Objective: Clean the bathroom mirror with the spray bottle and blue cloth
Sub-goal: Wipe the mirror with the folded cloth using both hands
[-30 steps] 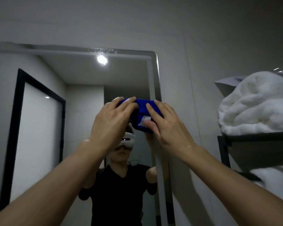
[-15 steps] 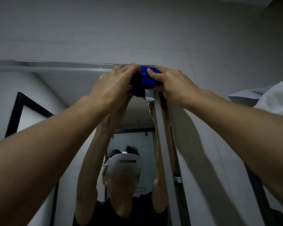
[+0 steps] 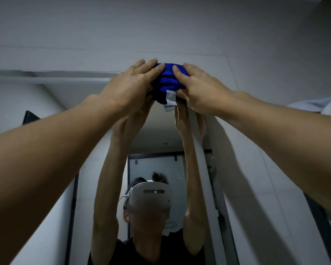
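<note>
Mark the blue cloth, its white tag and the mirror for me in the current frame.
blue cloth (image 3: 167, 81), head view, on the bunched fabric showing between the two hands.
white tag (image 3: 170, 97), head view, on the label hanging at the cloth's lower edge.
mirror (image 3: 69, 74), head view, on its top edge strip.

The cloth (image 3: 168, 81) is deep blue with a white tag (image 3: 170, 98); the wall (image 3: 161, 25) is pale grey.

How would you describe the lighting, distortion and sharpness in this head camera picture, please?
Head view: dim, greyish light with no glare on the mirror; wide-angle stretch swells the forearms at the frame edges; the left hand, right hand and blue cloth at the mirror's top right corner are fairly sharp; soft arm shadows fall on the wall.
</note>
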`<state>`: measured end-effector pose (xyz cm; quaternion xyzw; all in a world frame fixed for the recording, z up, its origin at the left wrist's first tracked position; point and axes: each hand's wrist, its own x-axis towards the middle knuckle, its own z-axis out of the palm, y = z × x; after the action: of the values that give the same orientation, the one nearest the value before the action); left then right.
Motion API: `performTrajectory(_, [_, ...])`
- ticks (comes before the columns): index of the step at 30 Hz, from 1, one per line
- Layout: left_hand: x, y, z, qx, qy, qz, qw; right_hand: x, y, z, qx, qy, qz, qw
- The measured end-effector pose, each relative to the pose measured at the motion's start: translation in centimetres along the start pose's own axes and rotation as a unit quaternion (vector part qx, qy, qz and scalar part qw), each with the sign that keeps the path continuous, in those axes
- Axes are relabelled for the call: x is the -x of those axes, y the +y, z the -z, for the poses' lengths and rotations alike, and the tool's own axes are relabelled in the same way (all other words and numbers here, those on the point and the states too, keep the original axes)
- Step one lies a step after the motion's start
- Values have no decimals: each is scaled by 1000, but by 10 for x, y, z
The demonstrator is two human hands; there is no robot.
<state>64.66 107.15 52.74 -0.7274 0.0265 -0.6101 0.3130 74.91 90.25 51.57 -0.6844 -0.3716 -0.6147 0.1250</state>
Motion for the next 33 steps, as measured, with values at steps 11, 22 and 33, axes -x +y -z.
performTrajectory(11, [45,-72,24,-19,-26,39,999,-31,-84,-6,-17,11,23,1000])
performTrajectory(22, [78,-81,31,14,-7,41,999,-21,-105,-6,-32,-29,41,998])
performTrajectory(33, [145,-38,35,47,-3,37,998,56,-118,-20,-42,-13,68,997])
